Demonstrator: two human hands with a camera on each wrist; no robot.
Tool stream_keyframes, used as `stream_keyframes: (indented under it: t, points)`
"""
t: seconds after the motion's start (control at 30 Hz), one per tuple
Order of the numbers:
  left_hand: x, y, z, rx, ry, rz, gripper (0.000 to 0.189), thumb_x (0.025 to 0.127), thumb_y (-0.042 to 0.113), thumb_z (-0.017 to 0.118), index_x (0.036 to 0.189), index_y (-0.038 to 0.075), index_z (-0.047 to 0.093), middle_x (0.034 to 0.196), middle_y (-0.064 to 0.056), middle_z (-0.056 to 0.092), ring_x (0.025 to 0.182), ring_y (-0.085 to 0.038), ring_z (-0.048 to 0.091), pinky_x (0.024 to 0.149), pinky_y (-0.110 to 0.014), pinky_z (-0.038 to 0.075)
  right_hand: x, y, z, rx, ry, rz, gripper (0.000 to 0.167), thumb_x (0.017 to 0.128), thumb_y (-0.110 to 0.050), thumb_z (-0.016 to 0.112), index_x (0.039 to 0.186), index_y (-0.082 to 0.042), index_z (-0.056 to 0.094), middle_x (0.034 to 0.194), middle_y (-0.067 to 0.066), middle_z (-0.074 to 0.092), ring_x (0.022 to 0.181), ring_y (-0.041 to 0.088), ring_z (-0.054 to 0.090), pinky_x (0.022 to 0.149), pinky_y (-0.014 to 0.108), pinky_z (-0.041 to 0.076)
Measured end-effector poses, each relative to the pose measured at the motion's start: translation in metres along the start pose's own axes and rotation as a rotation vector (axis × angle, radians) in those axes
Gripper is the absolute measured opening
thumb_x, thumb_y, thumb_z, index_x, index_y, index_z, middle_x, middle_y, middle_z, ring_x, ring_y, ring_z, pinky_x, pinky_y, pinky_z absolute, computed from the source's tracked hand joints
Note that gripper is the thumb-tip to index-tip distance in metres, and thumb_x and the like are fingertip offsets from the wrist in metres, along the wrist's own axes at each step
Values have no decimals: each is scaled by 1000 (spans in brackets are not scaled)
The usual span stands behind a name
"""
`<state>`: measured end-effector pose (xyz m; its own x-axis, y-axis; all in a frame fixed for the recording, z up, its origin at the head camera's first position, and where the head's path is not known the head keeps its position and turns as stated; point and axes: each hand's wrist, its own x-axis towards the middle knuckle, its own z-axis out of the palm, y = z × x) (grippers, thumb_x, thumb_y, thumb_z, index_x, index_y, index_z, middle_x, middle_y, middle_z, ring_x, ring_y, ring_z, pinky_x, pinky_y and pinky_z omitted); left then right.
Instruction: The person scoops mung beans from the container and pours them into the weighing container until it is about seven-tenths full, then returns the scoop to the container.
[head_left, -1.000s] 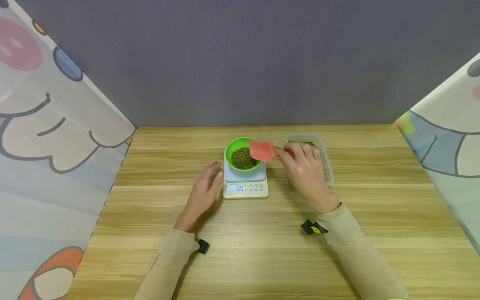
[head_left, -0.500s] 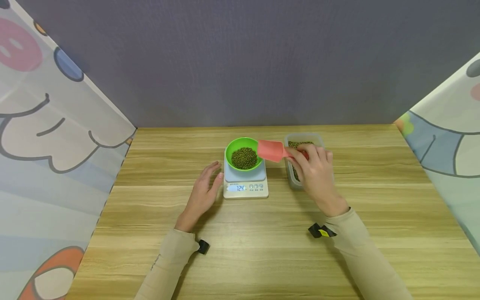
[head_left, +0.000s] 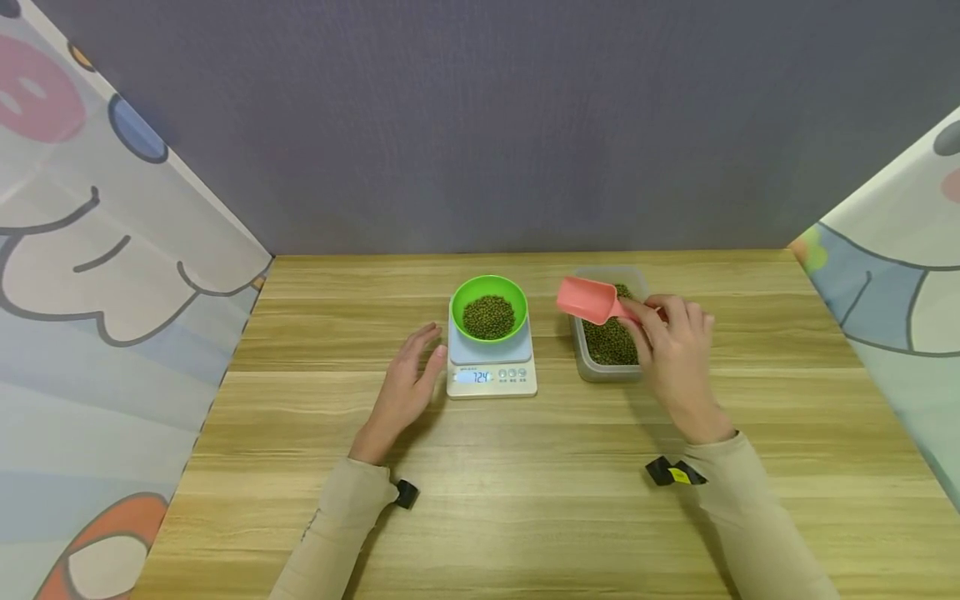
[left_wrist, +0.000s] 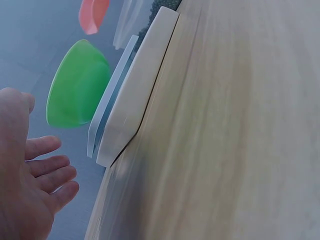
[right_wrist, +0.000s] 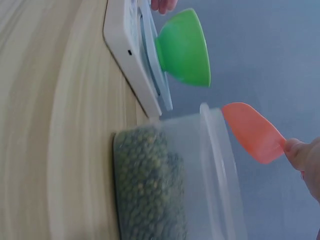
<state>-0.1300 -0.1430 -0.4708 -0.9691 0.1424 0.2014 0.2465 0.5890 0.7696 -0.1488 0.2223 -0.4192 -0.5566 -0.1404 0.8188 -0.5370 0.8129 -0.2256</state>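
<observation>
My right hand (head_left: 678,362) pinches the handle of a pink scoop (head_left: 587,300), held above the clear plastic container (head_left: 603,372) of mung beans (head_left: 611,340). In the head view the scoop's bowl looks bare. A green bowl (head_left: 489,285) with mung beans (head_left: 489,317) in it stands on a white digital kitchen scale (head_left: 491,390), whose display reads about 72.4. My left hand (head_left: 405,392) is beside the scale's left edge, fingers relaxed and holding nothing. In the left wrist view, that hand (left_wrist: 30,175) appears apart from the green bowl (left_wrist: 80,87).
Everything stands on a wooden table (head_left: 525,517). A grey wall or panel (head_left: 525,125) rises behind its far edge. Cartoon-printed sheets (head_left: 90,333) flank both sides. The container is a short way right of the scale.
My right hand has drawn the scoop rightward, away from over the green bowl to above the container. The display went from about 72.3 to 72.4. My left hand has stayed put.
</observation>
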Motion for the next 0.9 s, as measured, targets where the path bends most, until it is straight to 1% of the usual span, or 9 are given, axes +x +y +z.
stream_keyframes:
  t: [0.17,0.3,0.5,0.57,0.67,0.73,0.77,0.9]
  points:
    - [-1,0,-1,1,2,1,50,111,33,46,147,0,52,157,-20,47,146,-39,43,121,-56,34,-8,10,-6,-1,-2,40,42,103,-42,59,109,-3,75,99,21,62,79,43,46,67,51,25]
    - [-1,0,-1,0,7,10,49,111,32,47,147,0,52,156,-20,47,146,-40,43,121,-57,33,-13,16,-10,-4,-10,78,46,103,-44,59,107,-2,75,98,21,62,79,43,47,67,47,25]
    - [0,-1,-1,7,3,-1,49,111,33,46,148,1,51,157,-19,46,146,-38,42,122,-55,33,-19,25,-17,21,-24,120,42,100,-38,66,105,2,75,96,22,62,80,43,47,71,40,24]
    - [0,-1,-1,5,3,0,49,111,32,46,148,1,51,157,-19,46,146,-38,42,122,-55,33,-21,28,-19,18,-34,127,44,99,-39,66,104,4,75,95,22,61,79,43,47,72,38,24]
    - [0,-1,-1,4,5,3,49,111,32,47,147,0,51,157,-20,46,146,-39,43,122,-55,33,-24,31,-22,16,-56,135,51,100,-45,62,102,5,75,91,21,59,77,40,44,72,35,21]
    - [0,-1,-2,3,6,3,49,111,32,47,147,0,52,156,-20,47,145,-39,43,122,-56,33,-26,33,-23,9,-79,133,61,100,-52,56,100,6,76,87,19,56,74,38,42,72,33,20]
    - [0,-1,-2,1,5,3,49,111,32,47,147,0,52,156,-21,47,145,-40,43,122,-56,33,-27,33,-23,8,-87,132,64,100,-54,55,99,6,76,85,18,55,73,37,41,71,32,18]
    - [-1,-1,-2,3,3,0,49,111,32,46,147,0,51,157,-20,46,146,-40,43,121,-56,34,-28,34,-26,-14,-137,110,71,100,-58,50,96,8,77,81,15,52,70,34,40,68,33,17]
